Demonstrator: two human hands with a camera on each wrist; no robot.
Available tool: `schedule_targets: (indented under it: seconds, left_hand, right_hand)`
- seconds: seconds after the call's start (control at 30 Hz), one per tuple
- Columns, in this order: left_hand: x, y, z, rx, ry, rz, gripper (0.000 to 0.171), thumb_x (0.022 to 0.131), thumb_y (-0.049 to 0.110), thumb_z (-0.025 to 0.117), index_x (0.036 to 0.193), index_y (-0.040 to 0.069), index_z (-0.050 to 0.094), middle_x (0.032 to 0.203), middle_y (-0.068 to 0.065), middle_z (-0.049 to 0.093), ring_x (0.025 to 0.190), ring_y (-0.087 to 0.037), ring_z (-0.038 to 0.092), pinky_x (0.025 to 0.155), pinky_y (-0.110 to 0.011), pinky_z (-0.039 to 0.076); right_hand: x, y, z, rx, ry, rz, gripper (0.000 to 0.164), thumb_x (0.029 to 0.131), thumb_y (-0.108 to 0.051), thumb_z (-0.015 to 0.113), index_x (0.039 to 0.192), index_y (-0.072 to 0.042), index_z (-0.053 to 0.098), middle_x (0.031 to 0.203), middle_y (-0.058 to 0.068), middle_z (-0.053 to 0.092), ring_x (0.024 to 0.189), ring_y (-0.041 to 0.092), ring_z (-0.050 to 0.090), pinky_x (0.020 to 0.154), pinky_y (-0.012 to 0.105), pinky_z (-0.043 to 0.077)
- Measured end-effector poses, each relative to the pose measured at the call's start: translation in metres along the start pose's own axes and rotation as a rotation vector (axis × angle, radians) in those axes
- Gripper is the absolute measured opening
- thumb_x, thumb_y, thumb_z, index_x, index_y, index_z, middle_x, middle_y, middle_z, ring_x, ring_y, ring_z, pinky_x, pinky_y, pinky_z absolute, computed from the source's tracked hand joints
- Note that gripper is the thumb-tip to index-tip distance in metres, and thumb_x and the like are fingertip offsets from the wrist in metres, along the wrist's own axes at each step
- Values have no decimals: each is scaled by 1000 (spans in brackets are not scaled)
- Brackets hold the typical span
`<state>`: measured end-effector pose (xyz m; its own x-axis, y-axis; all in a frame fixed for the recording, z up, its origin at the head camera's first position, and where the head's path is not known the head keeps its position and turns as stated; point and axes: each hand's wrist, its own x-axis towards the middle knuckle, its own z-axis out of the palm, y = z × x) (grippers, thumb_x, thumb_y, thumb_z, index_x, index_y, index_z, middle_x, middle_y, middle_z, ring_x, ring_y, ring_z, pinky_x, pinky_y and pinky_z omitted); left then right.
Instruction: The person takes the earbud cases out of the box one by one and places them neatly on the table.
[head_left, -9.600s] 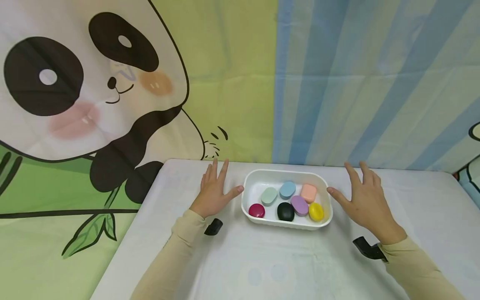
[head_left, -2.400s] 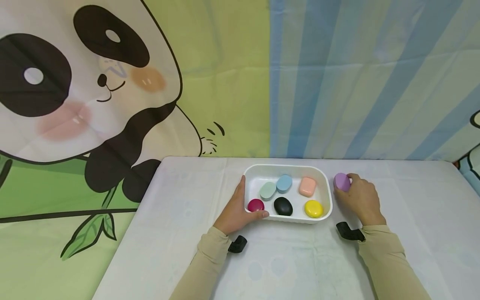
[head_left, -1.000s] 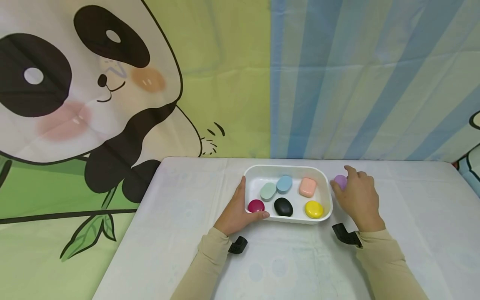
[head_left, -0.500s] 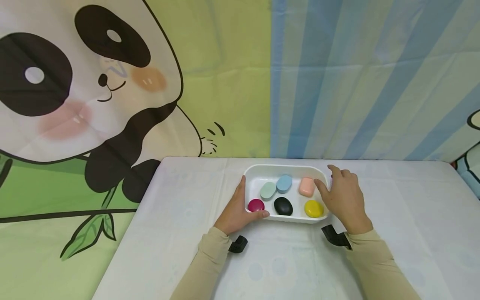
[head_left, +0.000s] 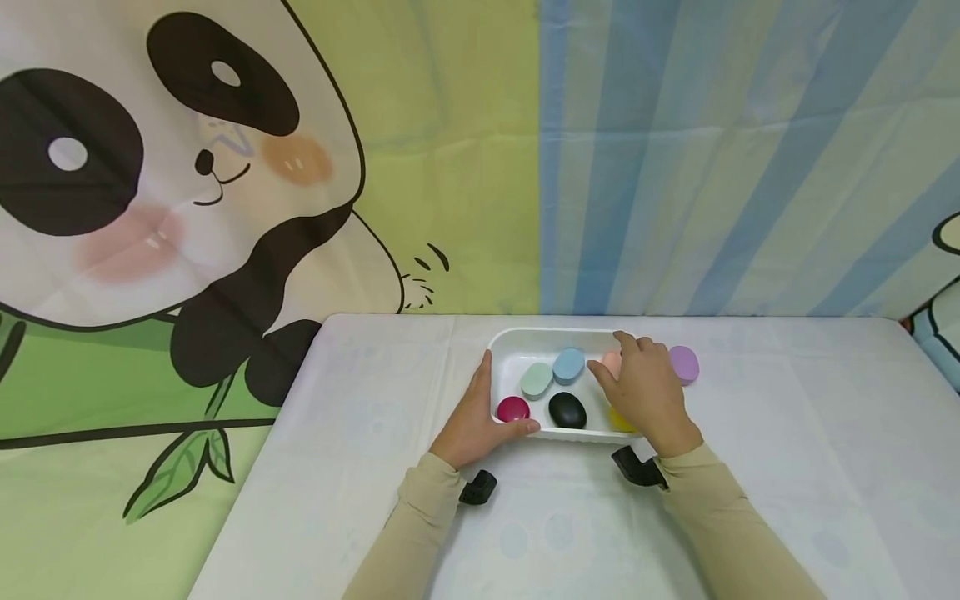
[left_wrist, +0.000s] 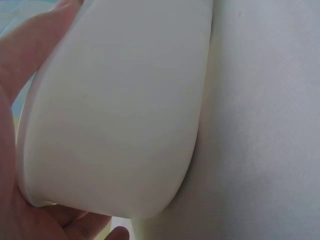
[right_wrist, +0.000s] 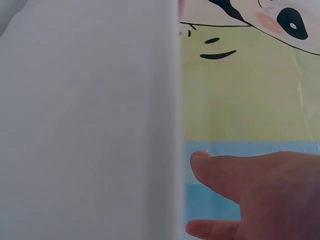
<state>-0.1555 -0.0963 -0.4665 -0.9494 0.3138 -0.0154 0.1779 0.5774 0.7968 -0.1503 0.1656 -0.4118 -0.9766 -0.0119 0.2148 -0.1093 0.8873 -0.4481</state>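
Observation:
A white tray (head_left: pixel 581 435) sits on the table with several smooth coloured pieces in it. My left hand (head_left: pixel 471 427) grips its left end, thumb along the front rim; the left wrist view shows the tray wall (left_wrist: pixel 115 110) close up in that grip. Over the tray's right end is my right hand (head_left: pixel 648 390), thumb and fingers spread apart and holding nothing. It partly hides a peach rounded-square piece (head_left: pixel 611 361) and a yellow round piece (head_left: pixel 619 421). A purple oval piece (head_left: pixel 684 365) lies on the table right of the tray.
Also in the tray are a light blue piece (head_left: pixel 569 365), a pale green piece (head_left: pixel 537 380), a black oval piece (head_left: pixel 567 410) and a crimson round piece (head_left: pixel 513 408). A printed panda curtain (head_left: pixel 450 167) hangs behind the table (head_left: pixel 810 433).
The purple piece has gone from the tray to the table on the right, released by my right hand. That hand has since moved left over the tray. My left hand has taken hold of the tray.

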Motion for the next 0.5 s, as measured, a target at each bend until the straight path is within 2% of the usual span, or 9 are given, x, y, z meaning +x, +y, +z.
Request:
schedule_targets:
  seconds: [0.23, 0.37, 0.5]
  left_hand:
    - [-1, 1, 0, -9, -5, -3, 131, 74, 56, 84, 163, 13, -2, 167, -3, 14, 148, -23, 27, 118, -43, 29]
    - [-1, 1, -1, 0, -1, -4, 130, 75, 55, 84, 163, 13, -2, 167, -2, 13, 148, -23, 26, 118, -43, 29]
    - [0, 1, -1, 9, -2, -8, 131, 74, 57, 84, 163, 13, -2, 168, -2, 12, 149, -23, 26, 118, -42, 29]
  right_hand:
    - [6, -5, 16, -41, -44, 3, 67, 94, -37, 70, 135, 13, 52, 124, 38, 57, 112, 55, 53, 91, 61, 49]
    - [9, -7, 25, -94, -60, -12, 67, 93, -40, 70, 130, 14, 55, 114, 37, 61, 106, 53, 55, 96, 58, 45]
    - [12, -9, 32, -94, -93, -6, 67, 93, -42, 70, 127, 14, 57, 109, 35, 62, 99, 51, 57, 92, 57, 46]
